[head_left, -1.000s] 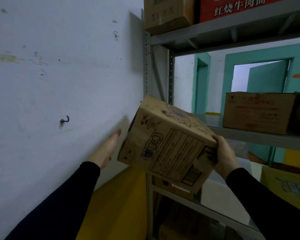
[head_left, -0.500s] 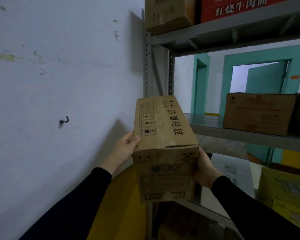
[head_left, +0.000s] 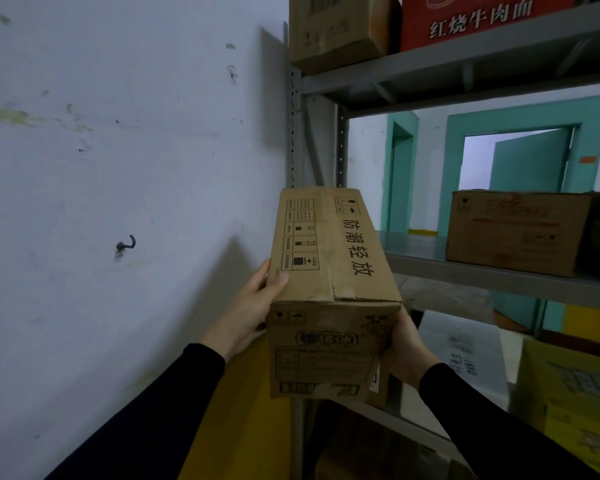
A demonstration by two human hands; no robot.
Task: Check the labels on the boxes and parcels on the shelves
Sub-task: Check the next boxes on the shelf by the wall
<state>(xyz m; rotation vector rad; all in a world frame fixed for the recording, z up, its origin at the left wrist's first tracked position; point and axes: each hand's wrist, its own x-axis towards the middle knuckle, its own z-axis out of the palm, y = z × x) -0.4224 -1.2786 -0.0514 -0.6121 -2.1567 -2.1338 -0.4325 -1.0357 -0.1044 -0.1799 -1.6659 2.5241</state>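
Cardboard box (head_left: 329, 292) clasped between two hands, left (head_left: 253, 306), right (head_left: 404, 348), both grips pressing its sides

Held box (head_left: 329, 292): plain brown cardboard, black printed characters and handling symbols on top face, black label grid on near face. Sleeves (head_left: 160, 410) black. Wall (head_left: 118, 168), 9 o'clock: pale grey-white, yellowish smears, dark hook (head_left: 127, 244). Shelf (head_left: 465, 60) grey metal. Carton (head_left: 478, 19) at 1 o'clock: red, white characters. Door frame (head_left: 520, 116), 2 o'clock: teal. Box (head_left: 568, 403) at 4 o'clock: yellow, dark print.
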